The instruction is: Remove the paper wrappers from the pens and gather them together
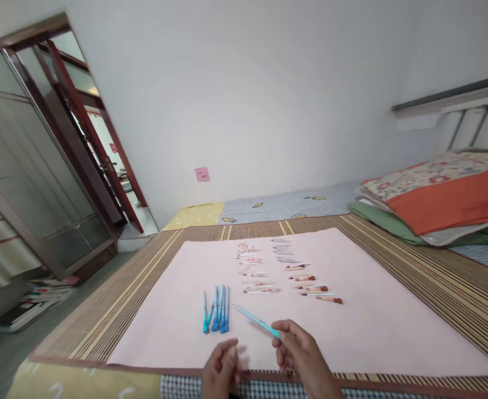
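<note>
My right hand [299, 354] pinches one light blue pen [255, 320] by its near end, so that the pen points up and left over the pink sheet [372, 321]. My left hand [222, 367] is beside it near the sheet's front edge, fingers curled, with nothing visible in it. Just ahead of my left hand lie several blue pens [216, 308] side by side. Farther up the sheet, two columns of small parts are laid out: pale pink and white ones [255, 271] on the left, brown-tipped ones [310, 280] on the right.
The pink sheet lies on a striped woven mat [443, 277] covering a bed. Folded quilts and a pillow [438, 197] are stacked at the right. A glass door [40, 183] and piled books on the floor [31, 302] are at the left. A pink note [202, 174] sticks to the wall.
</note>
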Demonstrator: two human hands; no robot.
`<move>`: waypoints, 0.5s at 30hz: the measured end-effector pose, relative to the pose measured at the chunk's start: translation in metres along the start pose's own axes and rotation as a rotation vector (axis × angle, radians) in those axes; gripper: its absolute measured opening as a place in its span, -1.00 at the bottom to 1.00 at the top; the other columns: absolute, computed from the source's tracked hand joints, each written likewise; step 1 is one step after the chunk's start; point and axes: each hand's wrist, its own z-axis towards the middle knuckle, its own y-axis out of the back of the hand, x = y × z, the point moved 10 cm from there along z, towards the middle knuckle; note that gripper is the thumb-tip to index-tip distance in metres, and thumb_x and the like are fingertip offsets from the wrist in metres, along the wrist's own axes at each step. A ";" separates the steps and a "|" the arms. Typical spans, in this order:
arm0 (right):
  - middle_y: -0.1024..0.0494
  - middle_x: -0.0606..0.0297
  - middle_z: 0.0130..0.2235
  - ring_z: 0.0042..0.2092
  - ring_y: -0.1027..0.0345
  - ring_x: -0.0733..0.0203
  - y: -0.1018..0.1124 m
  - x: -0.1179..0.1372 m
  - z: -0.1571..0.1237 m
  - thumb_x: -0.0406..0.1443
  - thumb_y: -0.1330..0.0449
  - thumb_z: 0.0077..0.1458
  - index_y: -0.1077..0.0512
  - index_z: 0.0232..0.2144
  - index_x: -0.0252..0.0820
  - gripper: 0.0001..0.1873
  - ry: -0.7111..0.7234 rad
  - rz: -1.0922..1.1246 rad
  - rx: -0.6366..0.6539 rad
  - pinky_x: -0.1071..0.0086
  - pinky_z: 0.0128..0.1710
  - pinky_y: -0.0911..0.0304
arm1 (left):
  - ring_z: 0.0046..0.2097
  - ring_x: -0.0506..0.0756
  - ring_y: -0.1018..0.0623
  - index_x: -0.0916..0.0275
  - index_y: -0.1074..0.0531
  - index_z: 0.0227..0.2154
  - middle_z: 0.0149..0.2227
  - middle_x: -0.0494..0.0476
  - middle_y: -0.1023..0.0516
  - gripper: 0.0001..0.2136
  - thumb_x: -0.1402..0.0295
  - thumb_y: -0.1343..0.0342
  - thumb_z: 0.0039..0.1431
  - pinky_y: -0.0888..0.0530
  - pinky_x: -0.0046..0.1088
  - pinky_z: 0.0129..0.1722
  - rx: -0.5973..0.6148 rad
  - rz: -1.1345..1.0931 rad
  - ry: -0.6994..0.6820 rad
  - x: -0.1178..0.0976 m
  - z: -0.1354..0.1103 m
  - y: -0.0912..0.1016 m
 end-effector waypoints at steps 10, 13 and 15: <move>-0.43 0.35 -0.48 -0.59 -0.27 0.39 -0.037 0.064 -0.056 0.10 -0.13 0.16 -0.50 -0.23 -0.29 -0.46 0.072 -0.140 0.319 0.49 -0.59 -0.14 | -0.50 -0.06 -0.28 0.29 -0.57 -0.33 -0.58 -0.04 -0.34 -0.73 0.15 -0.29 0.08 -0.21 -0.52 -0.45 0.231 -0.293 -0.137 -0.119 -0.008 -0.046; -0.36 0.41 -0.57 -0.64 -0.10 0.44 -0.051 0.080 -0.067 0.14 0.00 0.24 -0.50 -0.22 -0.29 -0.39 0.089 -0.292 0.416 0.51 -0.63 0.03 | -0.48 -0.04 -0.31 0.28 -0.56 -0.28 -0.57 -0.03 -0.34 -0.75 0.17 -0.23 0.14 -0.22 -0.49 -0.42 0.349 -0.187 -0.183 -0.133 -0.017 -0.056; -0.22 0.50 -0.62 -0.64 0.06 0.45 -0.058 0.085 -0.072 0.14 -0.01 0.23 -0.49 -0.23 -0.27 -0.40 0.078 -0.298 0.455 0.51 -0.63 0.13 | -0.46 -0.02 -0.32 0.28 -0.55 -0.23 -0.55 -0.03 -0.35 -0.74 0.17 -0.21 0.17 -0.23 -0.48 -0.41 0.404 -0.129 -0.212 -0.141 -0.022 -0.061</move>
